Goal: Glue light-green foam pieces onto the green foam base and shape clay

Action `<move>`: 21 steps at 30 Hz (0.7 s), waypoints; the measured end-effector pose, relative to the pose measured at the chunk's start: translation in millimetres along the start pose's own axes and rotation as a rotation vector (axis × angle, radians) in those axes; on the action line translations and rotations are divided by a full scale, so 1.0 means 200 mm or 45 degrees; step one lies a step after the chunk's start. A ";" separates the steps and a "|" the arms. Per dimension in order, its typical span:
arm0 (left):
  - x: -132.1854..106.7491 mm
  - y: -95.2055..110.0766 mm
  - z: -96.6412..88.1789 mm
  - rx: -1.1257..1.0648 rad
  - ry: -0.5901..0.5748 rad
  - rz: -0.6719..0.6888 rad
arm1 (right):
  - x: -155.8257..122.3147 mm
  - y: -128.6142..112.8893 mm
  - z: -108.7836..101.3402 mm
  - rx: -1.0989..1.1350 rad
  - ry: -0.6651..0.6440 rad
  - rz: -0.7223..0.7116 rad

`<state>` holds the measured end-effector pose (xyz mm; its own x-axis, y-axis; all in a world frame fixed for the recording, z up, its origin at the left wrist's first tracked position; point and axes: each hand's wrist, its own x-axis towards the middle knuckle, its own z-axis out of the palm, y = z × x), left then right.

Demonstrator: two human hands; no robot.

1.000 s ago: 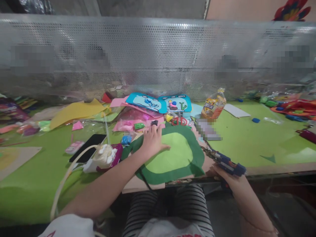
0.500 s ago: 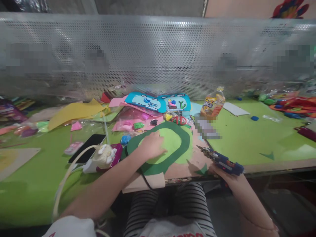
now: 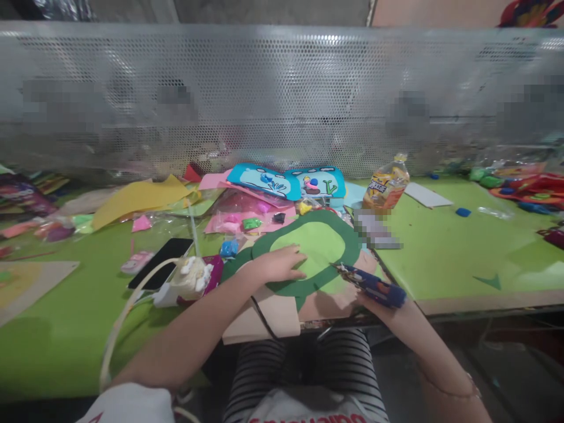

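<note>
My left hand (image 3: 278,265) grips the near edge of a dark green felt ring (image 3: 350,244) with a light green middle, and lifts it off the brown board (image 3: 282,314) below. My right hand (image 3: 374,302) is wrapped round a blue glue gun (image 3: 372,285). The gun's nozzle points left, close to the ring's near right edge. The board lies at the table's front edge, above my striped lap.
Behind the ring lie blue felt pieces (image 3: 286,182), pink sheets (image 3: 247,211), yellow paper (image 3: 136,197) and a snack bag (image 3: 385,188). A black phone (image 3: 161,261) and a white charger (image 3: 185,282) with a cable sit left. A perforated metal screen (image 3: 282,100) closes the table's far side.
My left hand has pulled the green ring up and away from the board's near edge. My right hand has brought the glue gun left, toward the ring.
</note>
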<state>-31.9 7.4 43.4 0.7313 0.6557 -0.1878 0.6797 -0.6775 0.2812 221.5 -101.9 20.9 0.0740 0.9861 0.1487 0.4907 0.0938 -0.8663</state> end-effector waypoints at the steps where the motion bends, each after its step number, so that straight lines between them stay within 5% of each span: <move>1: -0.01 0.00 -0.01 -0.006 -0.022 0.002 | 0.00 -0.01 0.01 -0.028 -0.043 -0.020; 9: -0.01 -0.02 -0.03 -0.004 -0.201 0.082 | -0.02 -0.01 0.13 -0.039 -0.285 -0.057; 21: 0.00 -0.05 -0.08 -0.106 0.002 0.274 | -0.04 -0.03 0.15 -0.212 -0.344 -0.131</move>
<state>-39.3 18.7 55.4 0.8589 0.4993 -0.1135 0.5006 -0.7722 0.3913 190.9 -106.3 10.5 -0.2053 0.9754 0.0803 0.6205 0.1932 -0.7600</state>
